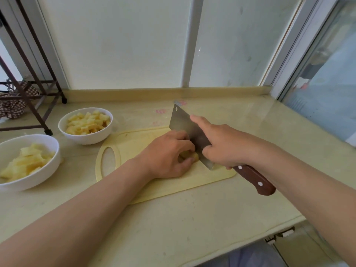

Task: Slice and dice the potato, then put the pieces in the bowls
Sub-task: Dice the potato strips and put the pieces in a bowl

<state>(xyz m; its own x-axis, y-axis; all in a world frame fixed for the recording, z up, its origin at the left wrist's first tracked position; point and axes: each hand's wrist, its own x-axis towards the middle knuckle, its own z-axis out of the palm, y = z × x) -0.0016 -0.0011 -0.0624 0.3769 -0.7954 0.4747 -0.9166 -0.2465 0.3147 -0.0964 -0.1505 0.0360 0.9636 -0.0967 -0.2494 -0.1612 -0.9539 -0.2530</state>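
On the cutting board (165, 186) at the countertop's (192, 228) middle, the left hand (167, 155) curled over the potato (189, 158) while the right hand (223, 145) gripped the cleaver (188, 130); two filled bowls (85, 134) stood near the left edge.

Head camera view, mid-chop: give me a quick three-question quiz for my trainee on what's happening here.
1. True or false: the right hand grips the steel cleaver with the brown wooden handle.
2. Multiple choice: of the nearer round white bowl and the farther round white bowl, cut potato pieces lie in A) neither, B) one, C) both.
3. Fill in: the left hand holds the peeled potato piece on the pale yellow ____.
Key: 1 true; 2 C; 3 cutting board.
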